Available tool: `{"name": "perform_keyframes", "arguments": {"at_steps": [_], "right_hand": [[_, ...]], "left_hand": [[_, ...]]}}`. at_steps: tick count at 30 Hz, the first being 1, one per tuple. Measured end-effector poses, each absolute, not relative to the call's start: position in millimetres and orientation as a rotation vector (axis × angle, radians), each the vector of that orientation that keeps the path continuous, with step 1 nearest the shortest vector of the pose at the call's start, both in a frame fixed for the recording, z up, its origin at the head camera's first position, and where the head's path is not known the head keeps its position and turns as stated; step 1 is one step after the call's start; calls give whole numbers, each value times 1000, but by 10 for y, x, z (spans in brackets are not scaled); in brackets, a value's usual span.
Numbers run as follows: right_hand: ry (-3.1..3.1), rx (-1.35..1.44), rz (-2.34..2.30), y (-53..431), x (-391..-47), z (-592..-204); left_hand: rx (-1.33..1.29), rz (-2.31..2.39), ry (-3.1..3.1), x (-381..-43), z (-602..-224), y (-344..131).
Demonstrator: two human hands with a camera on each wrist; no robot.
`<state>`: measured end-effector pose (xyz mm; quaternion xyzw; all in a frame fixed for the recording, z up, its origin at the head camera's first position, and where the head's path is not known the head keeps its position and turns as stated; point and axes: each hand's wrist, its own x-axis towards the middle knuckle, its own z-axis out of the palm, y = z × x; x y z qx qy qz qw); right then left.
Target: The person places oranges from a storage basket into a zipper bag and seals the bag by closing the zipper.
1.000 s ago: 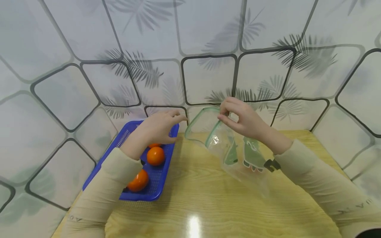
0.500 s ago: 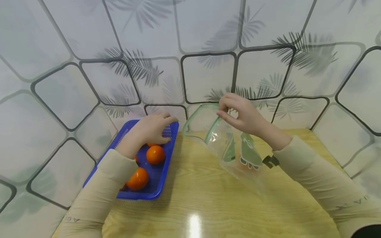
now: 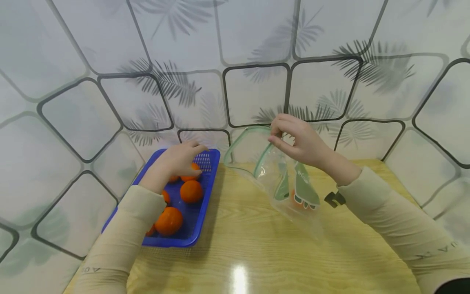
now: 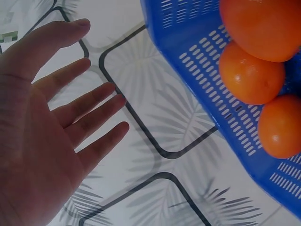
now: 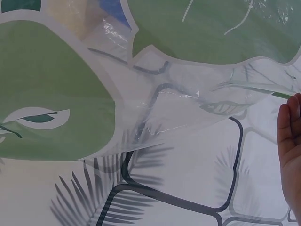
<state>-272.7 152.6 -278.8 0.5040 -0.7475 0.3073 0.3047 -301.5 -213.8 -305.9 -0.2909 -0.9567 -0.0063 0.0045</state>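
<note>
My right hand (image 3: 299, 139) pinches the green zip edge of a clear zip bag (image 3: 282, 188) printed with green cartoon shapes. The bag hangs with its mouth gaping toward the left, and something orange shows through its lower part. My left hand (image 3: 176, 160) is over the far part of a blue plastic basket (image 3: 205, 206), fingers spread and holding nothing. In the left wrist view its palm and fingers (image 4: 101, 101) are bare. Several oranges (image 3: 191, 192) lie in the basket, some partly hidden under the left hand and sleeve.
The basket stands on the left of a wood-grain table (image 3: 235, 237). Behind the table rises a pale wall covering (image 3: 257, 98) with leaf and line patterns. A dark clip-like piece (image 3: 335, 199) sits at the right wrist.
My left hand has drawn back leftward from near the bag's mouth to over the basket, uncovering more oranges. My right hand keeps its pinch on the bag, which has swung slightly left.
</note>
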Motion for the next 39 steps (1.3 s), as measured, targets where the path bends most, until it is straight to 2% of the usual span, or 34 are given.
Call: {"name": "perform_keyframes", "arguments": {"at_steps": [12, 24, 33, 39], "right_hand": [[-1987, 1328, 809, 1537, -2714, -2795], [-1993, 1322, 805, 1529, -2740, -2818], [-1985, 1340, 801, 1548, -2761, -2829], [-1983, 1346, 799, 1556, -2775, -2829]], "left_hand": [[-767, -74, -3156, -3145, -3320, -2312], [-740, -114, -3201, -3247, -3510, -2361], [-795, -41, -3216, -3217, -3617, -2359], [-726, -46, -3294, -3198, -3683, -2345]]}}
